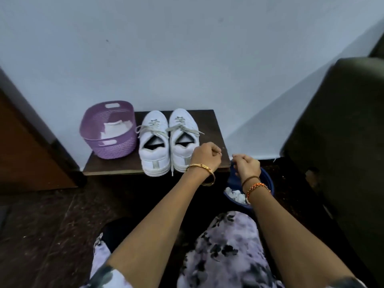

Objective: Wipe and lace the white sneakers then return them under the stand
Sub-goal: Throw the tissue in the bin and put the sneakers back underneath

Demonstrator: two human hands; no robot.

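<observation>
Two white sneakers, the left one (153,142) and the right one (182,138), stand side by side on a low dark wooden stand (116,166), toes toward the wall. Their laces are threaded but loose, and one end hangs over the stand's front edge. My left hand (205,157) hovers by the right sneaker's heel with its fingers curled shut; nothing shows in it. My right hand (246,166) is just beyond the stand's right corner, above a blue bucket (268,183). It pinches what looks like a dark blue cloth (233,170) hanging down.
A purple plastic basket (108,129) with white cloth inside sits on the stand's left end. The blue bucket on the dark floor holds something white and foamy (235,195). A dark chair (336,129) stands at right, a brown door (25,146) at left, and the wall behind.
</observation>
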